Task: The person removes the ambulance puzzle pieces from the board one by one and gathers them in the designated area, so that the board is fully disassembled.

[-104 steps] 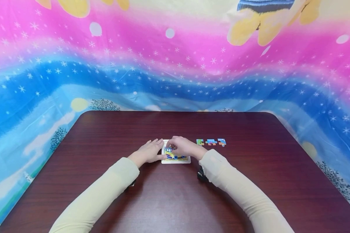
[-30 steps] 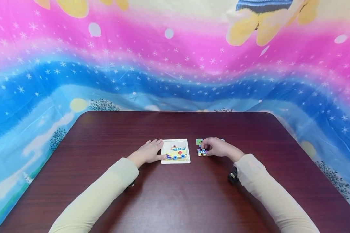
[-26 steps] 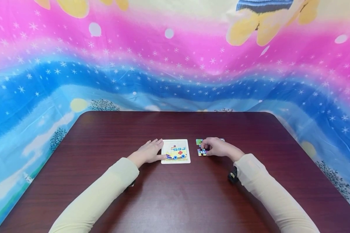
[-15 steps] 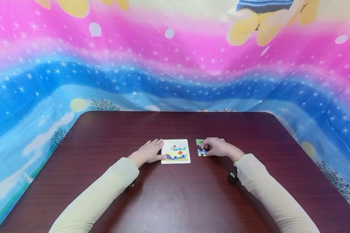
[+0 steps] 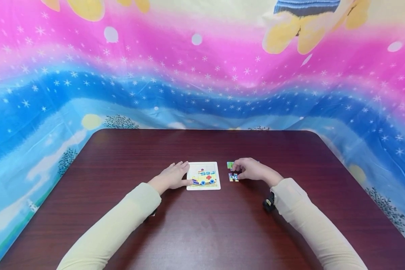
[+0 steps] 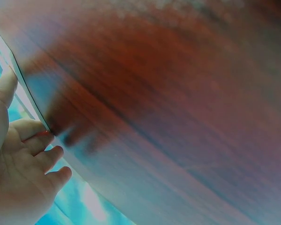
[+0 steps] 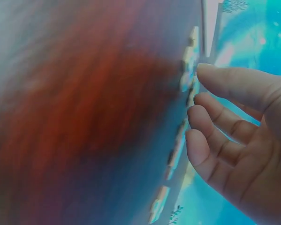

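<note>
- Rests the left hand (image 5: 170, 176) along the left edge of the white puzzle tray (image 5: 206, 188), with fingers nearly straight and spread a little, and with the thumb over the lower left rim
- Lies flat near the middle of the table (image 5: 202, 232), in the tray's case, showing a yellow ambulance picture (image 5: 204, 177) with blue wheels and a red cross below a pale upper area
- Holds the right hand (image 5: 253, 169) just right of the tray, above the loose puzzle pieces, with fingers loosely bent and the thumb apart from the index finger in the right wrist view
- Brings the thumb tip right up to the eyed piece (image 5: 233, 177); cannot tell whether touching or just beside
- Lies, in that piece's case, between tray and right hand, nearer the person than the green piece (image 5: 230, 165), and partly hidden by the fingers
- Shows, from the right wrist, further pieces (image 7: 177, 152) in a line on the table beside the fingertips, too blurred for their print to be told
- Wears pale sleeves (image 5: 111, 225) and, at the right wrist, a black device (image 5: 268, 203)
- Hangs behind the table, in the case of a pink and blue cloth (image 5: 202, 75) printed with snowflakes
</note>
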Tool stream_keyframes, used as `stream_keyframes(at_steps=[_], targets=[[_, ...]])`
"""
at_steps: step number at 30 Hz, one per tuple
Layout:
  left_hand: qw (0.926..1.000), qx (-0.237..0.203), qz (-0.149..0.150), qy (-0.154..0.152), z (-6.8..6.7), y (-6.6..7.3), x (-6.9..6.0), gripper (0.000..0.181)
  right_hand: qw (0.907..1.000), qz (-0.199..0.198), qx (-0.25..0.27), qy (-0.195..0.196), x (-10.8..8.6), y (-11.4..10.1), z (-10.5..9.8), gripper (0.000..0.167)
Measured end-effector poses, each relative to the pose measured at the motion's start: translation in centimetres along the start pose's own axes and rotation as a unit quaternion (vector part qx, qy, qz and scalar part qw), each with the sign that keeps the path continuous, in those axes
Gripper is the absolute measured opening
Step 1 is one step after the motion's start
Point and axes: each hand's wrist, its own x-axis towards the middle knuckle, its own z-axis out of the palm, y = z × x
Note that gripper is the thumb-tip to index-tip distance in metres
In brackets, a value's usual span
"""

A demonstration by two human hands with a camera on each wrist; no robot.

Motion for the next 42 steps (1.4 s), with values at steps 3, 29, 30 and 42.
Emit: stream_keyframes(at_steps=[3,29,30,42], targets=[[1.0000,0.001,-0.001,-0.001,0.1,0.0,0.0,0.074,0.9998,-0.004,0.018,0.009,0.4,-0.4,-0.3,0.021],[1.0000,-0.007,-0.003,0.002,0.1,0.0,0.0,0.074,0.9994,-0.023,0.022,-0.012,5.1,-5.5,1.7,0.029],[1.0000,-0.007,-0.004,0.002,0.1,0.0,0.0,0.074,0.9994,-0.020,0.024,-0.015,5.2,-5.6,1.8,0.030],[1.0000,-0.004,-0.003,0.002,0.0,0.0,0.0,0.074,0.9990,-0.031,0.011,-0.029,6.0,-6.4,3.0,0.024]])
